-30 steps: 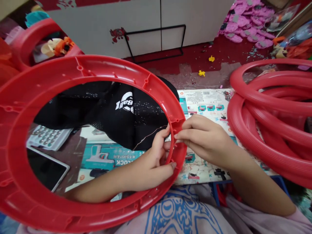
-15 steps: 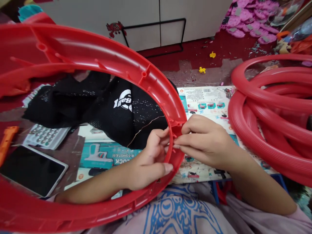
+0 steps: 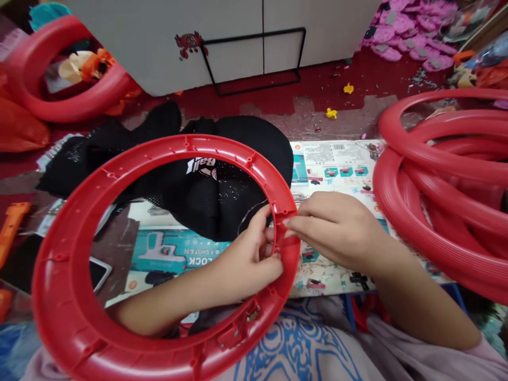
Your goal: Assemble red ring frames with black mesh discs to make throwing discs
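Note:
A large red plastic ring (image 3: pixel 75 233) rests across my lap, its ribbed hollow side facing up. My left hand (image 3: pixel 248 262) reaches through the ring's opening and grips its inner right edge, thumb on the rim. My right hand (image 3: pixel 337 227) comes from outside and pinches at the same spot on the rim; whatever small thing sits between its fingertips is hidden. A thin wire or thread (image 3: pixel 254 209) runs from near my left fingers toward the black cloth.
A stack of red rings (image 3: pixel 440 196) fills the right side. Black mesh fabric (image 3: pixel 222 196) with white lettering lies on printed toy boxes (image 3: pixel 337 164). A phone (image 3: pixel 99 272), an orange tool (image 3: pixel 10 230) and another red ring (image 3: pixel 43 69) are at left. White cabinet behind.
The red ring has dropped down and away from the camera, now lying lower and flatter over my lap. Both hands stay pinched at the same place on its right rim.

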Demonstrator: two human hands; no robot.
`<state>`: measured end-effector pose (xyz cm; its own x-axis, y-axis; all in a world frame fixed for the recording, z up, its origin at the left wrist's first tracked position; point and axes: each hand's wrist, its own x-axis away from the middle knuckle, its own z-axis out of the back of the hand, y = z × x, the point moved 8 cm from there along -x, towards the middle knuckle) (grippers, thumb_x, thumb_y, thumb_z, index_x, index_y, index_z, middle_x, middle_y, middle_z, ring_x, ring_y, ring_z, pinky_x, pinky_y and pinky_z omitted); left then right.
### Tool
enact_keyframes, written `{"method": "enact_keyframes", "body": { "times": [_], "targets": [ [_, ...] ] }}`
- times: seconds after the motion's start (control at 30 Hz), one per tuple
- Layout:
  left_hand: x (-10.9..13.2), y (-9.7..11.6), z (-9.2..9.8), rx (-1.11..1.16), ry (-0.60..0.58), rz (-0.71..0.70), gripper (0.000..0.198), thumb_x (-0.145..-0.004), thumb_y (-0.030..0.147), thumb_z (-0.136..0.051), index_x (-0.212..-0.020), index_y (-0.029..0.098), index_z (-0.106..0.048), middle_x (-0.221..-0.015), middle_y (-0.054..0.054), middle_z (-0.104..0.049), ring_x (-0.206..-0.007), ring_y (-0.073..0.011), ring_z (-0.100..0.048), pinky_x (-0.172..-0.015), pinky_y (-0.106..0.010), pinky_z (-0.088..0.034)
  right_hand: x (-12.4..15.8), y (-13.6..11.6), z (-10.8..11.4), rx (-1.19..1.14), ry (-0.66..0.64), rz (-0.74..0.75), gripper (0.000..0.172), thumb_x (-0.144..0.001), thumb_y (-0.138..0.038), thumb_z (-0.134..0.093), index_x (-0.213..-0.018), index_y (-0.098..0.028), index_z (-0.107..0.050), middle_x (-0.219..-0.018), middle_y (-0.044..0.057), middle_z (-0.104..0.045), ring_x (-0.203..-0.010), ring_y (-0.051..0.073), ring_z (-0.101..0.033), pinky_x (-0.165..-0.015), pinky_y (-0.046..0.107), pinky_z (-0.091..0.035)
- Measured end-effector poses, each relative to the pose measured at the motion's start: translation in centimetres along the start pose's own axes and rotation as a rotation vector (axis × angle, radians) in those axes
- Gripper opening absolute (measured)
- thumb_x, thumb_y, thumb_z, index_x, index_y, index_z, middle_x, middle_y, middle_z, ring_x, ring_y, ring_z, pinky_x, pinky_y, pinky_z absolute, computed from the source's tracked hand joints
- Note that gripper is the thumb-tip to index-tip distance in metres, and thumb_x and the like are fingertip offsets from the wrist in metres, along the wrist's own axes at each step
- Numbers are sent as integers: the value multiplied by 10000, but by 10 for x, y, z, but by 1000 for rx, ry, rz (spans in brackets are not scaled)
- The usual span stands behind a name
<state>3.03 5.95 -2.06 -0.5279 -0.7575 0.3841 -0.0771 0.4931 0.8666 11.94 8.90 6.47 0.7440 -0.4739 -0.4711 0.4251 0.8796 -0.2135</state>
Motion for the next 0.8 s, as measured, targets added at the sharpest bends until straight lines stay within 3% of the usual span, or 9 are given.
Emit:
{"method": "enact_keyframes", "body": {
  "times": [0.1,0.33,0.53,0.6,0.7,0.8],
  "targets": [
    [1,0,-2,6,-23,28,600,-773,-4,-480,-1269,255,-261,-904,32,-574,-655,-39,-543,-549,-114,-408,0,1,-1,-60,-9,-18,215,-916,-140,-478,-856,-142,-685,-793,65,-666,-709,156,-553,-634,282,-443],
    [1,7,-6,-41,-61,-26,517,-714,-9,-533,-1109,236,-306,-1184,-55,-506,-885,-103,-583,-642,-175,-445,-1,10,-7,-285,-11,-130,208,-895,-75,-451,-883,-141,-648,-844,57,-649,-772,140,-581,-684,261,-485],
    [4,1,-11,-32,-109,30,492,-721,7,-531,-1104,229,-317,-1088,-41,-538,-770,-87,-551,-620,-197,-430,0,14,-5,-316,-62,-144,165,-895,-102,-497,-883,-138,-658,-835,56,-640,-763,131,-579,-670,250,-473],
    [6,1,-12,-19,-131,19,633,-736,2,-523,-1244,262,-248,-1136,-55,-531,-754,-78,-546,-615,-191,-429,1,15,-3,-306,-70,-155,141,-905,-152,-524,-868,-144,-661,-836,57,-640,-764,132,-576,-675,254,-471],
    [8,2,-12,-97,-162,-10,898,-771,15,-538,-1417,335,-1,-1214,-92,-502,-761,-87,-551,-635,-206,-456,0,14,0,-313,-52,-162,121,-890,-188,-574,-820,-140,-661,-821,56,-636,-755,130,-576,-680,252,-466],
    [10,3,-15,-106,-192,-21,905,-817,84,-574,-1433,346,35,-1275,-120,-462,-809,-109,-568,-659,-226,-483,-1,11,0,-312,-49,-158,119,-876,-162,-582,-790,-135,-659,-792,49,-627,-726,125,-567,-660,244,-455]
  ]
}}
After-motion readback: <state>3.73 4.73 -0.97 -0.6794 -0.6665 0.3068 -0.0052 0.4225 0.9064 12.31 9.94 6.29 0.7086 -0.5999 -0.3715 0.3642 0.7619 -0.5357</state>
